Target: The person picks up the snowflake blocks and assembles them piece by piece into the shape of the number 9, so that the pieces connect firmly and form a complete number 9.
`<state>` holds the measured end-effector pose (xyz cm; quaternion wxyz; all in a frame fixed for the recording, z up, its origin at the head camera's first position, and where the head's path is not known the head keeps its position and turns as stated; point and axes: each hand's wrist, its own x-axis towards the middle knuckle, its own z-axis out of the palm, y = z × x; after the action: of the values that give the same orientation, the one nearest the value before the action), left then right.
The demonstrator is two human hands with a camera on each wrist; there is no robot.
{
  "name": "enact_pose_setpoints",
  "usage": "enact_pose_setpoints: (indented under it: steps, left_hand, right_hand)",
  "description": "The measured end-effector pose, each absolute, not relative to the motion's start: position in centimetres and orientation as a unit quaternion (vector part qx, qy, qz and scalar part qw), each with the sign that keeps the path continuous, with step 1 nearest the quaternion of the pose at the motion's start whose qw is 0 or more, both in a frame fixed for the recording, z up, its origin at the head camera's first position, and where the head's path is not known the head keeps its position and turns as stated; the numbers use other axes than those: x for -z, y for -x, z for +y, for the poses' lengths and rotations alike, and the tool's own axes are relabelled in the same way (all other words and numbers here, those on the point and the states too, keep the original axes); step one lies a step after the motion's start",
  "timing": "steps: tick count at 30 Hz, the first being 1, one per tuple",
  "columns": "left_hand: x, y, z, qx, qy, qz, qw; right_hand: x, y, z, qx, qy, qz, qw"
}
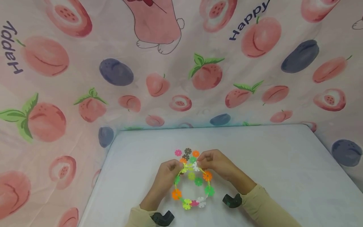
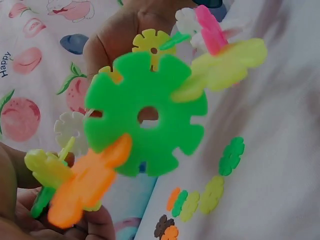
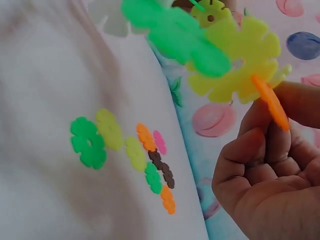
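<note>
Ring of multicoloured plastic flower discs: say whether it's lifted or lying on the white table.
Lifted: wrist views show the ring held up by left hand and right hand, with loose coloured discs on the table below.

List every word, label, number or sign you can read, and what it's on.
"Happy": cloth, upper right, head view.
"Happy": cloth, far left, head view, running sideways.
"Happy": cloth, left edge, left wrist view.
Nothing readable on the discs.

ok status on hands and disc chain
Left hand, right hand: both gripping disc chain. Chain held above table. Loose discs beneath, nothing visibly blocking.
</note>
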<state>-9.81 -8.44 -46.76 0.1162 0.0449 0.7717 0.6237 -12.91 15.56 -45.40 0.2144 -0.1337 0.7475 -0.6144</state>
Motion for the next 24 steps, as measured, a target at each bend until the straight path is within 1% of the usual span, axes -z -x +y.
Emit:
enact_pose_setpoints:
  steps: [6,10,18,21,24]
  left_hand:
    - [46.74,9.68,-8.28,-0.606,-0.074,0.787,0.084]
    - [46.84,9.64,-8.25,-0.603,-0.076,0.79,0.081]
    - [47.01,9.77,-8.31,-0.611,-0.066,0.781,0.11]
    - [47.12,9.84,-8.42,-0.614,-0.053,0.776,0.136]
    - [47.29,9.91,-8.56,-0.628,-0.048,0.756,0.179]
  right_hand:
    - [45.68,12.52,15.28,0.608,0.135,0.755,0.203]
    - [45.85,12.59,15.39,0.604,0.135,0.76,0.199]
    - [46.09,13.2,16.01,0.61,0.16,0.751,0.193]
    - [46.14,13.32,16.13,0.617,0.156,0.747,0.192]
    - [46.25,13.41,16.23,0.62,0.146,0.746,0.191]
